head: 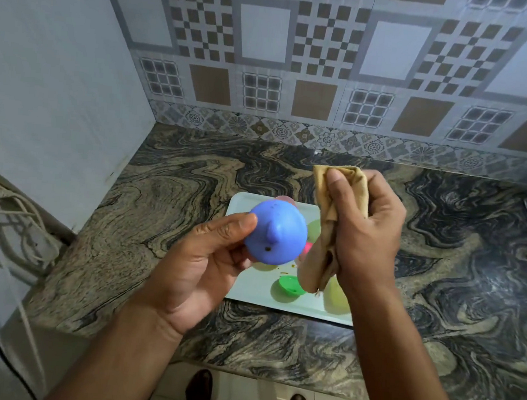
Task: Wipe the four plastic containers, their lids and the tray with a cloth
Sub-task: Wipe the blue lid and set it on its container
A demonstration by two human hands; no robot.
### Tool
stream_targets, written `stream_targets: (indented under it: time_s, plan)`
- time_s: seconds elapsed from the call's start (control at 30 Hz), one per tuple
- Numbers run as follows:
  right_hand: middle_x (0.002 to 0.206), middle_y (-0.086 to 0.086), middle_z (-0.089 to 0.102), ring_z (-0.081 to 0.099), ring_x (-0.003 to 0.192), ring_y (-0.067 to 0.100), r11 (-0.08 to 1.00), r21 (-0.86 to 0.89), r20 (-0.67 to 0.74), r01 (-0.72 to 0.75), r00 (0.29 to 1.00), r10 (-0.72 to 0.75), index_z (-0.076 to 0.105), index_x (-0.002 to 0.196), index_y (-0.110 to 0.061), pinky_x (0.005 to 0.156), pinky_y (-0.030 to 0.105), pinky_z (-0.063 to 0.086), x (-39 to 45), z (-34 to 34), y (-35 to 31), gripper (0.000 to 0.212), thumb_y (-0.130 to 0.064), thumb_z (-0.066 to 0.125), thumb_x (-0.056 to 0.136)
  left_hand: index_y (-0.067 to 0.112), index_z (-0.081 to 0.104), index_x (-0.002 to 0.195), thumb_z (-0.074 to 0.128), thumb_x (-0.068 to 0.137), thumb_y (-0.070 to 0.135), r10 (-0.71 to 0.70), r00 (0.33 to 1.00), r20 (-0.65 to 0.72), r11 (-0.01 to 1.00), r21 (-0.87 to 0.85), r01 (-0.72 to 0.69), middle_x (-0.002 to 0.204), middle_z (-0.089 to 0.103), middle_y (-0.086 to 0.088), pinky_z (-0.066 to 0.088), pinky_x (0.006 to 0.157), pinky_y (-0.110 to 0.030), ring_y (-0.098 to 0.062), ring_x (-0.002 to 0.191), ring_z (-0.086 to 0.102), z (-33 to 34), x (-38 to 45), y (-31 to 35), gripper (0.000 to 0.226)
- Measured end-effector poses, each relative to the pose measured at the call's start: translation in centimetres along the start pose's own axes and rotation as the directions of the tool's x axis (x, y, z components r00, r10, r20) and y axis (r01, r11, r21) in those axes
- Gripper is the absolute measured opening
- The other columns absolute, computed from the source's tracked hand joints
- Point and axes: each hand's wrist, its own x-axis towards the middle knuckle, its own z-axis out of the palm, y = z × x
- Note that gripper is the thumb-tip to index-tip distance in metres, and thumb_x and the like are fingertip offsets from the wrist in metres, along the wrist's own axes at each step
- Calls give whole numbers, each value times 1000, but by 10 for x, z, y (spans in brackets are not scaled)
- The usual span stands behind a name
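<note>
Left hand (200, 264), lower centre, fingers curled round a light, stiff, likely slippery blue plastic container (277, 232), best held by its rim, beside the right hand (368, 230) clamped on a soft tan cloth (325, 233), above the white tray (249, 280).

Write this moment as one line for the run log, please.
left hand: holds blue lid | right hand: grips cloth | cloth off lid | tray: on counter
</note>
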Motion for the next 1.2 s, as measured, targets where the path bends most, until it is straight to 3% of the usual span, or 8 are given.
stream_targets:
  time_s: [0.13,0.3,0.43,0.63,0.8,0.93,1.1,1.2]
  plan:
    - [60,-19,55,45,54,-2,1000,25,159,3,987,-7,57,76,-19,54,17,40,-8,-11,-10,27,-13,69,101,15,84,80,107,26,38,-35,998,-50,999,-35,33,87,81,-4,53,71,-20,-9,73,74,-3,5,5,62]
    - [63,-8,59,48,53,13,997,25,275,-74,959,64,64,81,-20,50,45,47,-17,-5,-15,16,-24,70,95,17,85,79,106,29,42,-16,999,-37,1000,25,17,84,81,-3,43,76,-26,-7,69,73,-3,10,9,60]
    - [62,-4,55,46,48,15,993,-3,320,-120,941,115,61,81,-21,45,27,44,-22,3,-13,17,-25,71,95,16,85,95,103,40,49,23,1000,-10,993,114,-21,96,81,-4,42,82,-28,-12,86,68,-3,15,13,66]
    - [65,-4,57,47,56,8,943,240,175,-230,966,191,62,87,-14,53,21,42,-18,15,-14,15,-20,74,94,21,79,113,98,57,53,111,982,156,987,95,-127,118,74,-6,41,84,-31,-14,101,65,8,15,12,67]
    - [90,16,64,56,84,31,844,430,111,-321,946,303,67,105,-8,79,46,51,-27,31,-12,23,-25,72,90,25,74,117,99,59,30,307,945,111,880,345,-326,102,75,-3,58,91,-37,-20,101,71,26,11,-6,64]
    - [84,13,61,56,75,22,830,430,151,-355,935,321,64,108,-6,67,31,53,-35,30,-13,28,-25,72,88,16,79,112,93,67,14,371,928,28,899,241,-366,115,79,-13,59,93,-31,-24,110,75,29,17,-9,48]
    - [81,14,54,50,71,19,834,418,148,-360,933,328,68,97,-14,66,33,45,-42,26,-14,19,-29,75,87,14,82,103,97,66,39,378,925,-45,905,231,-358,114,77,-22,53,106,-54,-36,111,72,21,19,-12,47]
    - [82,16,56,51,76,24,861,393,121,-324,946,301,67,93,-10,70,35,45,-45,26,-11,21,-29,76,88,12,81,104,89,78,24,364,930,-44,924,144,-355,113,78,-20,58,90,-38,-28,103,75,22,18,-13,30]
